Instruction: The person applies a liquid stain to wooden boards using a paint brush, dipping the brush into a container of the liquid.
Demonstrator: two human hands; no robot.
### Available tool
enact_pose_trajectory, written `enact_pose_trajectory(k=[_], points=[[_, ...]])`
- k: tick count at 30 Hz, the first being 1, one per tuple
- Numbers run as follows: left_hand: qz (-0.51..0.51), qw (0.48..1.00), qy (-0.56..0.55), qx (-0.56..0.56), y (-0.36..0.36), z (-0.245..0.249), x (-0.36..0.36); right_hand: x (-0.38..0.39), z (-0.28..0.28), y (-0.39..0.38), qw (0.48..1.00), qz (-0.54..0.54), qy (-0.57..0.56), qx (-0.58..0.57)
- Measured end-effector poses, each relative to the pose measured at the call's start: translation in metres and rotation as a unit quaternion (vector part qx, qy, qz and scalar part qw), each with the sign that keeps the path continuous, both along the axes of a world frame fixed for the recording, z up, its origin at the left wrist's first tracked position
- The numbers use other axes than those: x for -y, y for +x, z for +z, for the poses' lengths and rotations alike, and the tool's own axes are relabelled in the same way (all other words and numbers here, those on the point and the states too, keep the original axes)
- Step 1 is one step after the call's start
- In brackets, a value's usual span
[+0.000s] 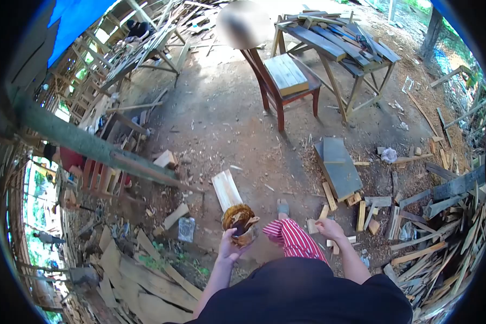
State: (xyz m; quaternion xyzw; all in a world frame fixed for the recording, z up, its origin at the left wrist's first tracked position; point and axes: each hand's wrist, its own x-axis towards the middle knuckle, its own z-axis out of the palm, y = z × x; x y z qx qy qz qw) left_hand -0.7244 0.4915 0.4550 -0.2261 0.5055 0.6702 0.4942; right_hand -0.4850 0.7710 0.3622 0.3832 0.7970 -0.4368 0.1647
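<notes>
My left hand [232, 249] grips a small tub [247, 237] from its left side. Its rim and the round part behind it [236, 212] are stained brown, and dark brown liquid shows inside. A light-coloured handle or stick [249, 223] leans across the opening; its lower end is hidden. Out to the right, my right hand [330, 229] is held away from my body with the fingers curled in. Whatever they may hold is hidden. Below lie wood offcuts [311, 226]. A pale board [227, 190] lies on the ground just beyond the tub.
A wooden chair [281, 102] carries a pale plank block [286, 74]. Behind it stands a trestle table [313, 42] piled with boards. A grey board [337, 167] lies ahead; scrap wood [443, 254] heaps up at right. A post [92, 137] slants across the left. Another person [139, 29] is far left.
</notes>
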Motion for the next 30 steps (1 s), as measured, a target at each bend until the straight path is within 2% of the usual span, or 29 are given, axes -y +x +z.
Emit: enact_pose_trajectory(k=[1,3,4,7,10,13,16,20,22,25,27,30], points=[[-0.009,1.000,0.001,-0.002,-0.022,0.002,-0.012,-0.012,-0.008,-0.021,1.000,-0.009,0.001,-0.002],[-0.006,1.000,-0.005,-0.013,-0.053,0.005,-0.028,-0.029,-0.028,-0.051,0.993,0.085,0.044,-0.064],[-0.009,1.000,0.004,-0.025,-0.069,0.016,-0.044,-0.040,-0.019,-0.073,0.994,0.088,0.046,-0.052],[-0.052,0.997,0.036,-0.050,-0.127,0.024,-0.078,-0.071,-0.020,-0.135,0.992,0.027,0.068,-0.107],[-0.038,0.997,0.021,-0.059,-0.175,0.035,-0.109,-0.101,0.010,-0.184,0.992,0.033,0.072,-0.095],[-0.022,0.997,0.038,-0.064,-0.213,0.037,-0.133,-0.125,0.011,-0.218,0.990,0.047,0.089,-0.096],[-0.034,0.998,0.052,-0.021,-0.249,0.030,-0.150,-0.140,0.019,-0.241,0.991,0.046,0.099,-0.080],[-0.065,0.996,0.062,0.030,-0.308,0.002,-0.168,-0.146,0.026,-0.271,0.994,-0.023,0.089,-0.059],[-0.065,0.997,0.033,0.027,-0.331,0.011,-0.189,-0.147,0.011,-0.289,0.998,-0.015,0.063,-0.019],[-0.064,0.998,-0.001,0.024,-0.381,0.021,-0.215,-0.148,-0.008,-0.328,0.997,-0.009,0.069,-0.021],[-0.110,0.993,0.031,0.012,-0.425,0.030,-0.233,-0.153,-0.014,-0.363,0.996,-0.053,0.072,-0.019],[-0.117,0.993,-0.008,-0.017,-0.490,0.045,-0.258,-0.169,-0.028,-0.425,0.988,-0.131,0.084,-0.022]])
